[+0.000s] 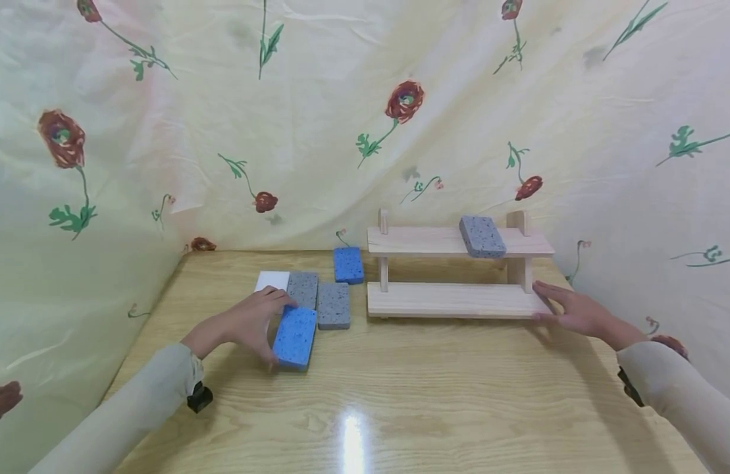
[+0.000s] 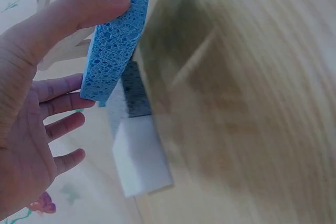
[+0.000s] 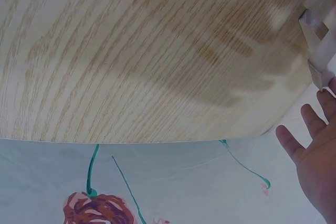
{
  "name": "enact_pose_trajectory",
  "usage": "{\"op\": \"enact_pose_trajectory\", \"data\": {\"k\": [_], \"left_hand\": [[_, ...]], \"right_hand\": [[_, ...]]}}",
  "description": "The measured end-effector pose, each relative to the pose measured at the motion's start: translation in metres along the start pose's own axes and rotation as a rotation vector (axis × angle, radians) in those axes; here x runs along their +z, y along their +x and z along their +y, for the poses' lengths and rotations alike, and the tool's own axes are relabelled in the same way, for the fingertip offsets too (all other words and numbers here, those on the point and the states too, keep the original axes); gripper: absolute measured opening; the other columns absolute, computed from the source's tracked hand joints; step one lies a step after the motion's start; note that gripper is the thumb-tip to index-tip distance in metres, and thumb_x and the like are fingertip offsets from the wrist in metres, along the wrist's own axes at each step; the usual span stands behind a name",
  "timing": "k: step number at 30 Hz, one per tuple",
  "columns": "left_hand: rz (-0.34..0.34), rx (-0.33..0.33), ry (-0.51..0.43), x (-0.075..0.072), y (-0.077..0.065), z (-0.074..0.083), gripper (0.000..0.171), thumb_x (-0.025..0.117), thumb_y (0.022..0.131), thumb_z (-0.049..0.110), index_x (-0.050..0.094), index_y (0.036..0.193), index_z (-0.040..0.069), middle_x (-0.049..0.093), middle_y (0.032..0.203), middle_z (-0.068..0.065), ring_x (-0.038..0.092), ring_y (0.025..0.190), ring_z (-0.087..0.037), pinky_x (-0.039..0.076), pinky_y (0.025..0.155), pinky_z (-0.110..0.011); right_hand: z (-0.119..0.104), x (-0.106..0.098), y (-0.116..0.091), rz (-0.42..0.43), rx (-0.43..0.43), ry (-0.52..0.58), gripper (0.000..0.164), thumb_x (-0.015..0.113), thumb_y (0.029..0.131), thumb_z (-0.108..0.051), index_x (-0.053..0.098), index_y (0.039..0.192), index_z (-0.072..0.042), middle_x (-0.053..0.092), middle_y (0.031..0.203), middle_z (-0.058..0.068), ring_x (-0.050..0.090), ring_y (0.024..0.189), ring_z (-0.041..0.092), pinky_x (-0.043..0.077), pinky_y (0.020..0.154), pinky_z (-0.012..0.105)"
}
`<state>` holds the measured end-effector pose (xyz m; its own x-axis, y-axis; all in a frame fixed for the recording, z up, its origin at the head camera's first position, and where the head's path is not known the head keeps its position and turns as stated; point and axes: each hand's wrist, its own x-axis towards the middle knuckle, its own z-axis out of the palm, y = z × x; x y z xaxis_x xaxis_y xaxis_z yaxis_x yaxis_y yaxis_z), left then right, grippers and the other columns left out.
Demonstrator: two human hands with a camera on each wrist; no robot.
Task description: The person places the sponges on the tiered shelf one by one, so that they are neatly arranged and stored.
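My left hand (image 1: 252,324) pinches a blue sponge (image 1: 296,337) by its edges, thumb on one side and fingertips on the other. In the left wrist view the blue sponge (image 2: 116,43) is tilted above the wood, its pores visible. Behind it are two grey sponges (image 1: 334,305) and a white block (image 1: 272,280), partly hidden by my hand. At the right end of a two-tier wooden shelf (image 1: 447,301), my right hand (image 1: 578,315) touches the lower board with its fingers spread. A speckled grey sponge (image 1: 482,236) lies on the upper board, overhanging its front edge.
Another blue sponge (image 1: 348,265) lies near the back edge of the wooden table (image 1: 436,395), left of the shelf. Flower-patterned cloth (image 1: 317,118) hangs behind the table and along both sides.
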<state>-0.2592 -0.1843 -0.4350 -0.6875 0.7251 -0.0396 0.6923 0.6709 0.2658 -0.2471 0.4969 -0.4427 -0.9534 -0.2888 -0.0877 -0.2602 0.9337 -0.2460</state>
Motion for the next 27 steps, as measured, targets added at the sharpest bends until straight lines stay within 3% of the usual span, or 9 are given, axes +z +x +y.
{"op": "enact_pose_trajectory", "data": {"k": [7, 22, 27], "left_hand": [[0.01, 0.011, -0.002, -0.016, 0.008, 0.007, 0.107, 0.094, 0.058, 0.051, 0.052, 0.144, 0.004, 0.053, 0.147, -0.017, 0.044, 0.136, -0.039, 0.041, 0.112, -0.059], [0.067, 0.056, 0.009, -0.043, 0.036, 0.016, 0.106, 0.093, 0.058, 0.05, 0.051, 0.146, 0.007, 0.055, 0.144, -0.011, 0.047, 0.134, -0.034, 0.042, 0.113, -0.055], [0.066, 0.041, 0.015, -0.05, 0.044, 0.021, 0.104, 0.093, 0.059, 0.051, 0.051, 0.145, 0.011, 0.054, 0.146, -0.01, 0.045, 0.136, -0.034, 0.041, 0.113, -0.055]], "right_hand": [[-0.001, 0.0, -0.002, 0.007, -0.008, 0.014, 0.085, 0.069, 0.094, -0.042, 0.037, 0.151, 0.011, 0.036, 0.154, 0.036, 0.035, 0.139, 0.06, 0.033, 0.107, 0.072], [-0.005, -0.003, 0.002, -0.002, -0.003, 0.004, 0.084, 0.07, 0.094, -0.042, 0.039, 0.15, 0.012, 0.038, 0.153, 0.037, 0.037, 0.137, 0.06, 0.035, 0.106, 0.07], [-0.002, -0.003, 0.003, 0.006, -0.013, -0.016, 0.084, 0.07, 0.093, -0.042, 0.04, 0.149, 0.012, 0.04, 0.152, 0.036, 0.038, 0.137, 0.059, 0.036, 0.106, 0.07]]}}
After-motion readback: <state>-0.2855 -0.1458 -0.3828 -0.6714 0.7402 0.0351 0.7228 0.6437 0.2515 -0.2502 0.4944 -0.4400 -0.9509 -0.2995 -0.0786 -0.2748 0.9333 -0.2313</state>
